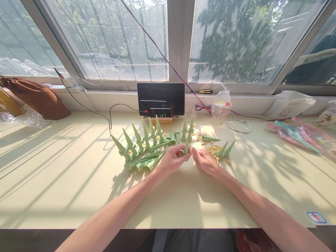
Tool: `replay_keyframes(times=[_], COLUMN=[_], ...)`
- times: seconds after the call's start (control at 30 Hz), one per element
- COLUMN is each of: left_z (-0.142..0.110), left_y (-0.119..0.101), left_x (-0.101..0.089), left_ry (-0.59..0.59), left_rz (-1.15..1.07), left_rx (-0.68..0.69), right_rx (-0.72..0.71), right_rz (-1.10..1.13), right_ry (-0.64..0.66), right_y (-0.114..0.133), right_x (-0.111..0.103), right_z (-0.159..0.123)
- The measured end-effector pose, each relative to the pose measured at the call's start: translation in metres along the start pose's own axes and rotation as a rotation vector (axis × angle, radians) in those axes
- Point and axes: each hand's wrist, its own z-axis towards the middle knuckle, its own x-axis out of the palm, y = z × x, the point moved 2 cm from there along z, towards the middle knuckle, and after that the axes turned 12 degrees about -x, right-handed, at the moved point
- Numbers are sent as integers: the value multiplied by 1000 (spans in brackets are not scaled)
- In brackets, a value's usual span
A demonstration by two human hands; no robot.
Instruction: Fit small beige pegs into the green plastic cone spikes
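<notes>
In the head view, pinched a green cone between the thumb and fingers of the left hand, in front of the tablet and roughly in line with its right edge. Held the fingertips of the right hand together just beside the cone's lower part, at a small tan piece; could not tell whether gripping it or merely touching it.

Risked losing the small piece through a slack fingertip hold, perhaps among the loose tan pegs in front of the tablet and to its right. Risked tipping the cone with a sideways push from the right hand, and so meeting the small piece askew. Risked, too, toppling the standing cones or scattering the loose green tubes, both in front of the tablet toward its left, with a careless swing of the left hand.

Held the cone with its narrow tip pointing up and its long axis close to vertical, much like the tablet's side edges. Could not make out any slight lean, nor the lower end behind the fingers. Left the lying cone, in front of the tablet and to its right, with its tip pointing rightward and its long axis nearly parallel to the tablet's lower edge.
</notes>
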Motion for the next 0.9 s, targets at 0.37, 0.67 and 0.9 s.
replay_keyframes(times=[0.37, 0.67, 0.9], left_z=[0, 7, 9], left_y=[-2, 9, 7], left_x=[-2, 0, -1], left_ry=[38, 90, 75], left_rz=[-36, -173, -334], left_rx=[-27, -147, -129], right_rx=[-11, -151, -199], right_rz=[-20, -239, -302], right_ry=[-8, -47, 19], right_y=[-1, 9, 13], right_x=[1, -3, -2], right_z=[1, 1, -3])
